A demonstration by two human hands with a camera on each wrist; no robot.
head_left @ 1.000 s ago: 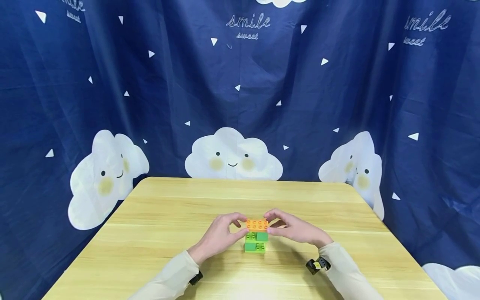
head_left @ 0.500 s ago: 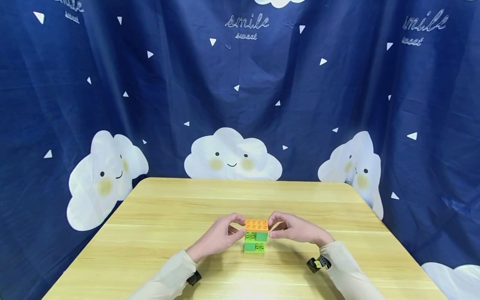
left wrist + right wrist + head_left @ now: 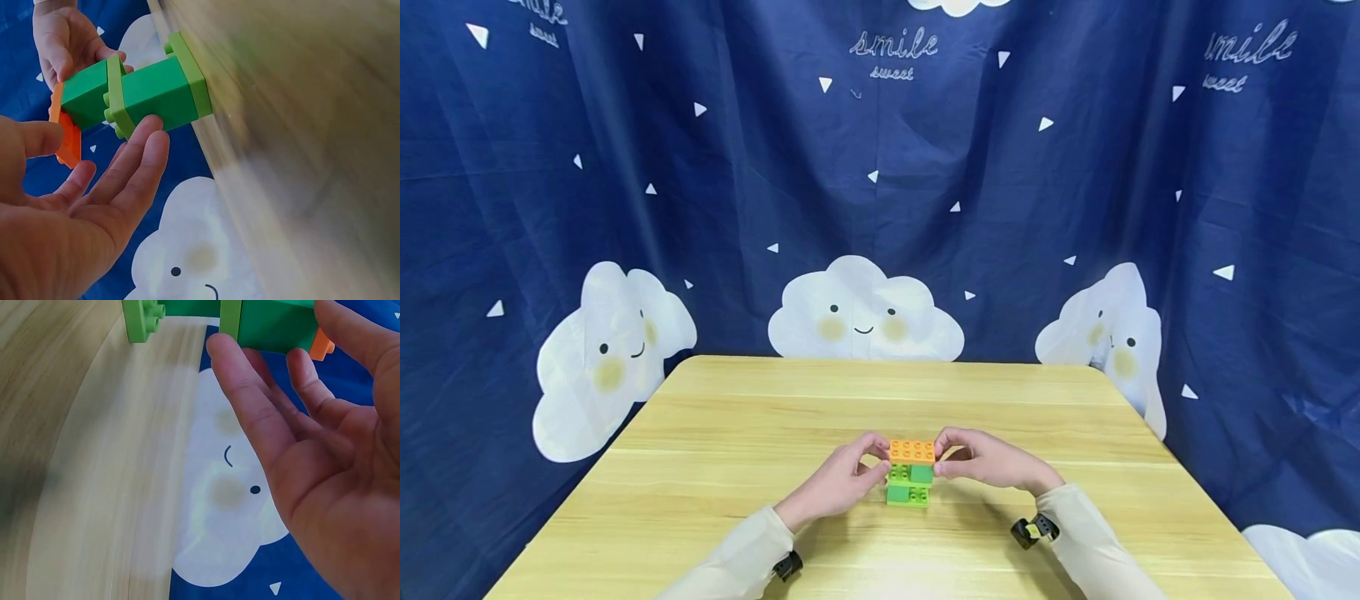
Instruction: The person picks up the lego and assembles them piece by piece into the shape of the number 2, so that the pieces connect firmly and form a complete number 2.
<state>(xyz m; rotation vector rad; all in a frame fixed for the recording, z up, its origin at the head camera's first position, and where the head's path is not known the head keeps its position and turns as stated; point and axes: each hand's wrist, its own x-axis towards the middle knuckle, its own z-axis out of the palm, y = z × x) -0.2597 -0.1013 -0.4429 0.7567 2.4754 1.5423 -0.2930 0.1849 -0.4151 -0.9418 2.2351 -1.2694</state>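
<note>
A small tower of toy building bricks stands on the table. Its topmost piece is an orange brick [image 3: 912, 452] with two rows of studs. Beneath it, dark green blocks [image 3: 159, 90] alternate with light green plates [image 3: 190, 75], one block to the left and one to the right. My left hand [image 3: 838, 477] holds the left end of the orange brick between thumb and index finger. At the other end, my right hand [image 3: 996, 460] has thumb and index finger at the brick's edge. The remaining fingers of both hands spread loosely beside the lower pieces.
The tower stands toward the near middle of a light wooden table [image 3: 737, 417]. A dark blue curtain [image 3: 880, 217] with white clouds hangs behind the table's far edge. Each wrist carries a small black camera [image 3: 1033, 530].
The right fingertips drew slightly away from the orange brick, then came back to its edge. The orange brick sits a little squarer over the pieces below. Both hands otherwise barely moved.
</note>
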